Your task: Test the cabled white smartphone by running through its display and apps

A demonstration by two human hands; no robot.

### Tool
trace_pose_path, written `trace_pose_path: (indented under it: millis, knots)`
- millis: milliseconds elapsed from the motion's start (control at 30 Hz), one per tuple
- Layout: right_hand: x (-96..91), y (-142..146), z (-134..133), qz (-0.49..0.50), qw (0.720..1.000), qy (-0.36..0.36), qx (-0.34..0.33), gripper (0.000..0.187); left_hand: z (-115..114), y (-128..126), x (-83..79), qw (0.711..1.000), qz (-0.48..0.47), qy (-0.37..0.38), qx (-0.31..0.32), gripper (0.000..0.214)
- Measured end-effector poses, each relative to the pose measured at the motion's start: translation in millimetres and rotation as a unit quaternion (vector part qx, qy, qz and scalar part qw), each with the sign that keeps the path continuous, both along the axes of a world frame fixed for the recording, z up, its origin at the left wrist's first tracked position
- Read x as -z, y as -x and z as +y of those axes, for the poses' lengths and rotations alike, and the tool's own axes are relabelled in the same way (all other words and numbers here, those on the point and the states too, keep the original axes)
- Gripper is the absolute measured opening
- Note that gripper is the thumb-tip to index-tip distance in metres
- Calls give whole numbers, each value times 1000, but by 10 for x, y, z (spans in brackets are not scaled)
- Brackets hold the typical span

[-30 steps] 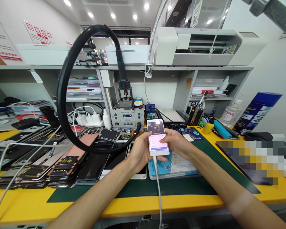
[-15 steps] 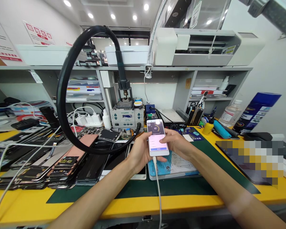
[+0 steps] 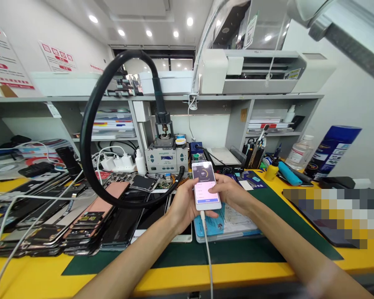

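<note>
A white smartphone (image 3: 206, 185) is held up over the bench, its lit screen showing a round gauge that reads 40 above a list. My left hand (image 3: 184, 202) grips it from the left, thumb along the edge and fingers behind. From the right, my right hand (image 3: 232, 192) closes round the other edge, with its thumb over the screen. A white charging cable (image 3: 206, 241) is plugged into the phone's bottom end and runs down toward me. Under the hands lies a blue and white plastic-wrapped packet (image 3: 230, 226) on the dark green mat (image 3: 237, 255).
Stacks of dismantled phones (image 3: 87, 220) fill the left. A hot-air station (image 3: 166, 158) with a thick black hose (image 3: 87, 137) stands at the back. To the right are a yellow bottle (image 3: 271, 170), a clear bottle (image 3: 300, 153) and a blue can (image 3: 333, 149). A lamp arm (image 3: 345, 45) hangs upper right.
The view has tilted slightly upward, so the bench sits lower in the picture. Both hands keep their hold on the phone, and the screen looks the same.
</note>
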State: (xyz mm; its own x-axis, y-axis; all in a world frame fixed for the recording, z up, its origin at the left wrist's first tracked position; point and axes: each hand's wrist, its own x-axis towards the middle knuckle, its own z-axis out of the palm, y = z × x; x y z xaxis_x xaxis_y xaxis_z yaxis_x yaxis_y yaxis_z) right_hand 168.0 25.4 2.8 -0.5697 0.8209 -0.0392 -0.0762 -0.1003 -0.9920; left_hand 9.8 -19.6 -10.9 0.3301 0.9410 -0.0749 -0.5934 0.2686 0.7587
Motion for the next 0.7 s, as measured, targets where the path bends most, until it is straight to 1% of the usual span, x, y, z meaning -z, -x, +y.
trace_pose_path:
  millis: [233, 333, 433, 500, 533, 600, 700]
  knots:
    - [63, 21, 26, 31, 999, -5, -7, 45, 29, -25, 48, 1000, -12, 20, -12, 46]
    - [68, 38, 23, 42, 999, -7, -13, 43, 43, -40, 52, 999, -17, 30, -3, 48]
    - [84, 52, 12, 53, 999, -10, -6, 43, 52, -59, 58, 999, -32, 35, -10, 47]
    - [98, 61, 7, 59, 998, -9, -5, 42, 64, -64, 68, 998, -47, 37, 1, 49]
    - [103, 65, 5, 64, 998, -7, -4, 42, 73, -62, 73, 997, -58, 40, 18, 50]
    - [107, 73, 7, 69, 998, -3, 9, 42, 94, -55, 85, 996, -71, 41, 27, 51]
    - [122, 77, 45, 67, 998, 8, 6, 47, 159, -40, 135, 995, -79, 30, 47, 56]
